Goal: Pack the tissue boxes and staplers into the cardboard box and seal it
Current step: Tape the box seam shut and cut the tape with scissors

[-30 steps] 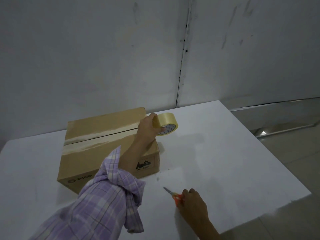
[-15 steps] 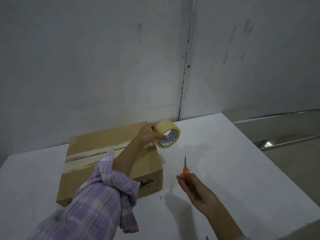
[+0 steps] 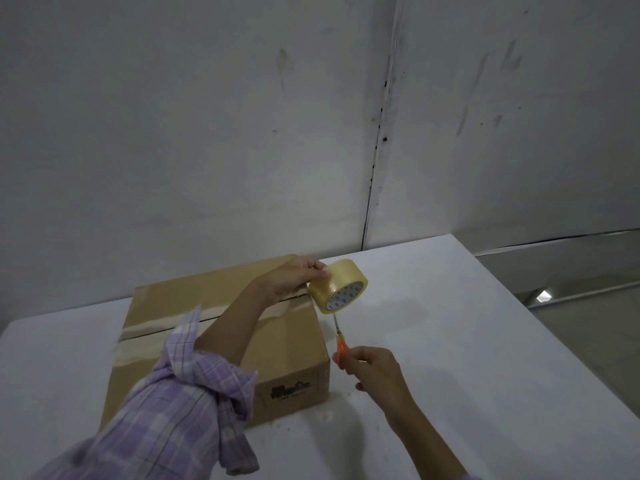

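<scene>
A closed cardboard box (image 3: 162,299) lies on the white table (image 3: 485,341), with a strip of clear tape along its top seam. My left hand (image 3: 294,277) grips a roll of clear tape (image 3: 337,289) just past the box's right top edge. Tape runs from the roll back onto the box. My right hand (image 3: 374,370) holds orange-handled scissors (image 3: 341,344), blades pointing up to just under the roll. Tissue boxes and staplers are out of sight.
A grey wall (image 3: 242,133) with a vertical panel joint stands right behind the table. The table's right edge drops to a floor with a metal rail (image 3: 571,296). Bare table surface lies right of the box.
My right hand lifted the scissors off the table and brought them up and left until the blades reach under the tape roll. My left hand kept the roll at the box's right edge.
</scene>
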